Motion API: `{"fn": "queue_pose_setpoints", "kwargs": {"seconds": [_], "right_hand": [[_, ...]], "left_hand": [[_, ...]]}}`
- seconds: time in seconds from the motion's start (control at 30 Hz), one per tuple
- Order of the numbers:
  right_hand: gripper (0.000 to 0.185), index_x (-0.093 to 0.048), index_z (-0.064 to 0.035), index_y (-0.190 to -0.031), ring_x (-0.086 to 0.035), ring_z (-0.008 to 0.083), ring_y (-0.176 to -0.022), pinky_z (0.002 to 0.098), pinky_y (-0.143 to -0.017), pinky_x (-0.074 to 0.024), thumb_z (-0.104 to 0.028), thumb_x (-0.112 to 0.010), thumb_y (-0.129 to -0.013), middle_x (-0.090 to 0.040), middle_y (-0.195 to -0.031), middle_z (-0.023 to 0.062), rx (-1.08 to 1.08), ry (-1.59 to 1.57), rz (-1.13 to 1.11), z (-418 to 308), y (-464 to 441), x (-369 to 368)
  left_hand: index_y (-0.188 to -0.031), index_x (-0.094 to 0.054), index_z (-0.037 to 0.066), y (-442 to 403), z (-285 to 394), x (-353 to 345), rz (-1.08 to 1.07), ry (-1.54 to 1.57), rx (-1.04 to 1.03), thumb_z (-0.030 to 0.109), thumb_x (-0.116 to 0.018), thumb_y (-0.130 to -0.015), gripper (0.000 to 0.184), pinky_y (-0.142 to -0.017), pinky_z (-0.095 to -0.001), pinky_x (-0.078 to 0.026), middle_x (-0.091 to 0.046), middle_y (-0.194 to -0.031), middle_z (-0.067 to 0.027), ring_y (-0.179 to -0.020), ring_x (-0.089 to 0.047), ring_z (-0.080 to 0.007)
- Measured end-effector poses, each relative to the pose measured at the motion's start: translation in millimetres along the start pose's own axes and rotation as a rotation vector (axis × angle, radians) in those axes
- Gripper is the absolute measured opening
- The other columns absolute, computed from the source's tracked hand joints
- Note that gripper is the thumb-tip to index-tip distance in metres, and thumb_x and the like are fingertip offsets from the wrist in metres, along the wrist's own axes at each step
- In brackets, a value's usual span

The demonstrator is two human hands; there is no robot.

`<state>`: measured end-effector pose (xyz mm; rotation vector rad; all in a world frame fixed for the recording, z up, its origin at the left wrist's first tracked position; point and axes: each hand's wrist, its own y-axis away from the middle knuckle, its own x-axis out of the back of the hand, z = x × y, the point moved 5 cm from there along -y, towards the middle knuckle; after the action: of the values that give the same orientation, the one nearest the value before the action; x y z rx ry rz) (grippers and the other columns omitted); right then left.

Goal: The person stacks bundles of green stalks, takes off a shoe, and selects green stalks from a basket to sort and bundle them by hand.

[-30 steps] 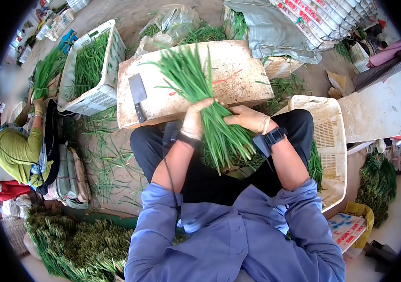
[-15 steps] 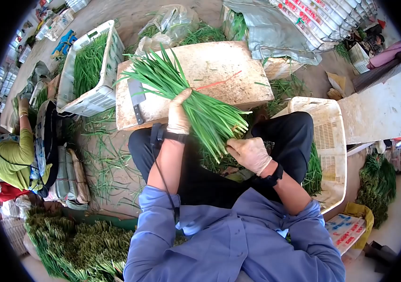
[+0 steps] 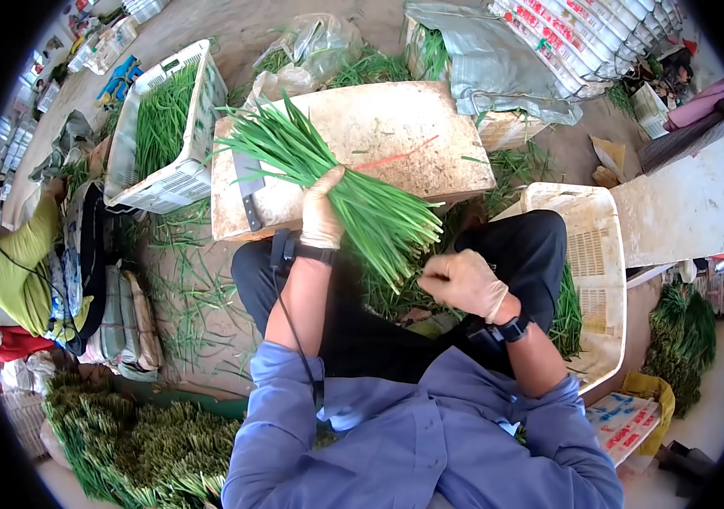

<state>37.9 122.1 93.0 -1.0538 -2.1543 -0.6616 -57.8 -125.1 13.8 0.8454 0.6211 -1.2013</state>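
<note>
My gloved left hand [image 3: 321, 212] is closed around the middle of a bunch of garlic chives [image 3: 383, 212], held at a slant over my lap. Its green leaf tips fan out above the white block [image 3: 404, 106], and the pale stem ends point toward my right. Just beside those ends is my gloved right hand [image 3: 470, 284], its fingers curled and pressed together, apart from the bunch. Whether anything small is pinched there is hidden. A knife [image 3: 248, 180] lies on the block's left side, partly under the leaves. A thin red strip [image 3: 397, 155] lies across the block.
A white crate of chives [image 3: 158, 191] stands at the far left, and another crate [image 3: 616, 280] is at my right knee. Stacked chives [image 3: 141, 433] fill the lower left. A co-worker in a green top [image 3: 18, 280] sits at the left. Loose leaves litter the floor.
My right hand has drawn back from the stem ends, a little to the right. The bunch stays in my left hand, almost unmoved. The co-worker's arm has shifted.
</note>
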Motion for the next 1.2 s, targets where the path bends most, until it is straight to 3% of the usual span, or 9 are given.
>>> {"fn": "queue_pose_setpoints", "kwargs": {"seconds": [0.2, 0.37, 0.5, 0.57, 0.67, 0.77, 0.93, 1.07, 1.2], "right_hand": [[0.024, -0.078, -0.0128, -0.098, -0.073, 0.0369, -0.074, 0.0458, -0.071, -0.0581, -0.036, -0.075, -0.09, -0.074, -0.079, 0.0163, -0.101, 0.008, 0.339, -4, -46, -26], [0.015, -0.073, 0.0021, -0.097, -0.063, 0.0078, -0.062, 0.0258, -0.055, -0.0492, -0.012, -0.075, -0.094, -0.07, -0.078, 0.0021, -0.333, -0.78, 0.196, 15, -55, -40], [0.012, -0.072, 0.001, -0.1, -0.059, 0.0074, -0.06, 0.0234, -0.055, -0.047, -0.011, -0.072, -0.099, -0.068, -0.077, 0.0007, -0.344, -0.962, 0.244, 16, -53, -31], [0.011, -0.072, 0.0005, -0.098, -0.058, 0.0064, -0.061, 0.0235, -0.057, -0.0476, -0.01, -0.072, -0.099, -0.067, -0.078, 0.0, -0.277, -0.924, 0.268, 16, -51, -24], [0.01, -0.07, -0.0009, -0.094, -0.059, 0.0048, -0.067, 0.0243, -0.064, -0.0501, -0.01, -0.071, -0.1, -0.066, -0.075, -0.0022, -0.066, -0.753, 0.219, 2, -39, -6], [0.012, -0.069, -0.0016, -0.095, -0.061, 0.0063, -0.068, 0.0264, -0.064, -0.0509, -0.013, -0.071, -0.1, -0.066, -0.073, 0.0008, 0.008, -0.528, -0.122, 2, -21, 3], [0.014, -0.07, -0.009, -0.09, -0.07, 0.0378, -0.073, 0.0457, -0.066, -0.0551, -0.023, -0.069, -0.09, -0.071, -0.079, 0.0179, 0.178, 0.156, -0.188, 45, -5, -7], [0.016, -0.072, -0.0127, -0.091, -0.072, 0.0355, -0.084, 0.0478, -0.073, -0.0567, -0.027, -0.066, -0.091, -0.074, -0.09, 0.0141, -0.052, 0.59, -0.402, 101, 14, -37], [0.012, -0.072, -0.0105, -0.095, -0.069, 0.0331, -0.081, 0.0445, -0.074, -0.0571, -0.008, -0.077, -0.085, -0.069, -0.084, 0.0095, 0.285, 0.158, 0.57, 34, -8, 28]], "left_hand": [[-0.11, -0.065, 0.003, 2, -7, -9, 0.0, -0.028, -0.024, 0.004, -0.072, -0.09, 0.021, -0.075, -0.0435, -0.063, -0.07, -0.094, -0.0109, -0.08, -0.072, -0.0282], [-0.112, -0.066, 0.005, -14, -15, 17, 0.011, -0.018, -0.012, 0.007, -0.076, -0.09, 0.024, -0.076, -0.0405, -0.061, -0.07, -0.096, -0.0083, -0.084, -0.07, -0.0259], [-0.115, -0.066, 0.005, -13, -15, 13, -0.004, 0.022, 0.028, 0.014, -0.078, -0.092, 0.027, -0.081, -0.0418, -0.061, -0.071, -0.1, -0.008, -0.089, -0.07, -0.026], [-0.111, -0.069, 0.006, -16, -16, 11, 0.018, 0.043, 0.01, 0.022, -0.08, -0.093, 0.026, -0.079, -0.0406, -0.062, -0.073, -0.097, -0.0073, -0.085, -0.072, -0.0249], [-0.123, -0.065, 0.007, -14, -11, 8, 0.031, 0.092, 0.07, 0.022, -0.08, -0.092, 0.038, -0.095, -0.0461, -0.057, -0.07, -0.112, -0.0097, -0.104, -0.067, -0.0287], [-0.115, -0.067, 0.005, -25, -3, 18, 0.029, 0.122, 0.056, 0.023, -0.079, -0.092, 0.032, -0.092, -0.0456, -0.058, -0.072, -0.105, -0.0109, -0.096, -0.07, -0.0293], [-0.115, -0.067, 0.004, -16, 19, 7, 0.115, 0.037, -0.072, 0.021, -0.078, -0.091, 0.031, -0.09, -0.0455, -0.059, -0.072, -0.104, -0.0121, -0.095, -0.07, -0.0298], [-0.117, -0.066, 0.003, -7, 33, -5, 0.117, 0.05, -0.134, 0.019, -0.078, -0.091, 0.033, -0.091, -0.0444, -0.058, -0.072, -0.106, -0.0118, -0.095, -0.07, -0.0291], [-0.134, -0.063, 0.009, -8, 25, 4, 0.098, 0.176, -0.035, 0.007, -0.083, -0.086, 0.052, -0.096, -0.0372, -0.054, -0.068, -0.118, -0.0011, -0.105, -0.064, -0.0204]]}}
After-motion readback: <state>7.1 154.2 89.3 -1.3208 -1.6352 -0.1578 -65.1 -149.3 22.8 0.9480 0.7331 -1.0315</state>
